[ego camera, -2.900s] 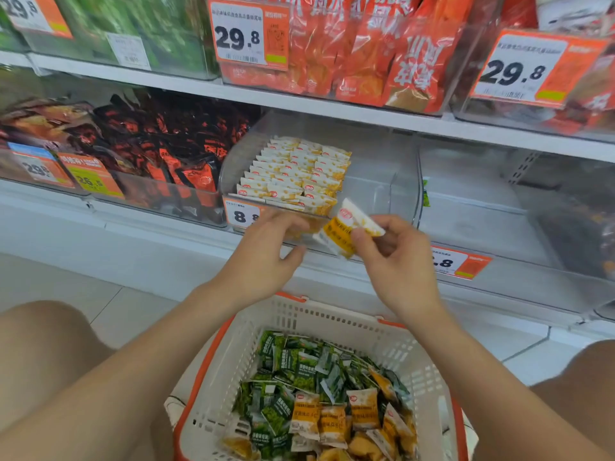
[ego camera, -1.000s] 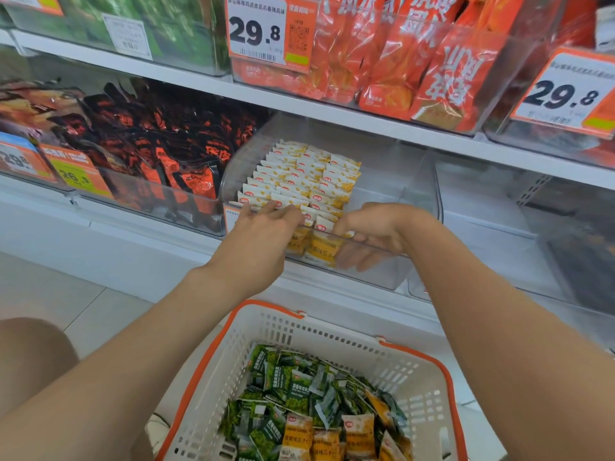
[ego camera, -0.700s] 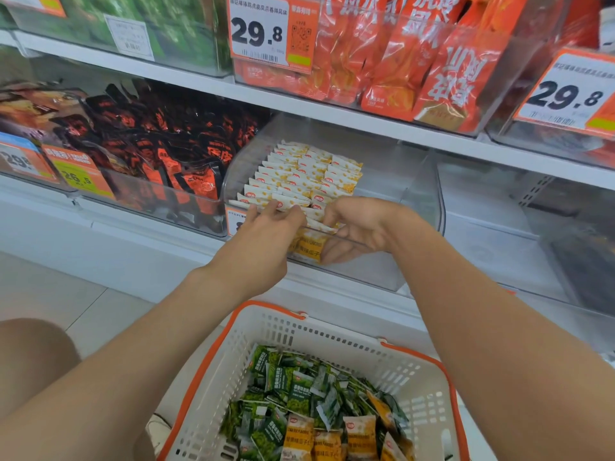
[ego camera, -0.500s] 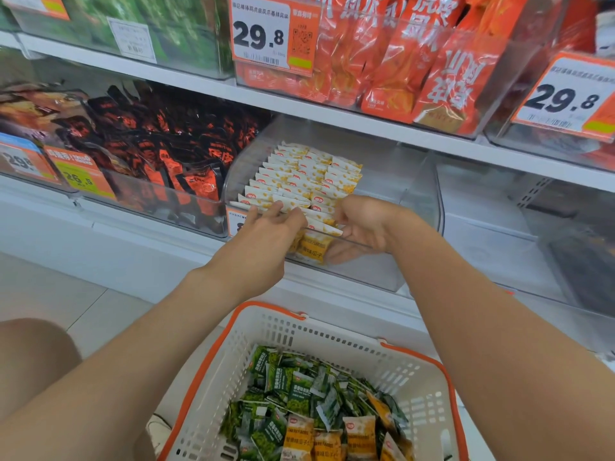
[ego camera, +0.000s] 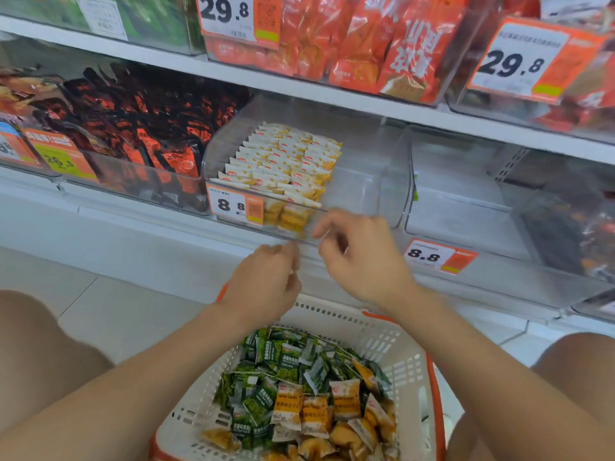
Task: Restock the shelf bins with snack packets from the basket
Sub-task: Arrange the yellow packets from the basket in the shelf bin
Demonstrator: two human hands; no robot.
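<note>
Now, with left hand (ego camera: 266, 282) and right hand (ego camera: 364, 259) both loose, empty grips by the clear plastic shelf bin (ego camera: 366, 194), pick only yellow snack packets (ego camera: 346, 399), skipping green snack packets (ego camera: 289, 359), from the near white slotted basket (ego camera: 396, 357).

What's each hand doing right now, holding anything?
Left hand: open, fingers loosely curled, holding nothing.
Right hand: open, fingers loosely curled, holding nothing.

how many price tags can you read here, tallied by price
29.8 tags: 2
8.8 tags: 2
26.5 tag: 1
Total: 5
The cut-off tag at the left edge is unreadable, so it is not counted.
</note>
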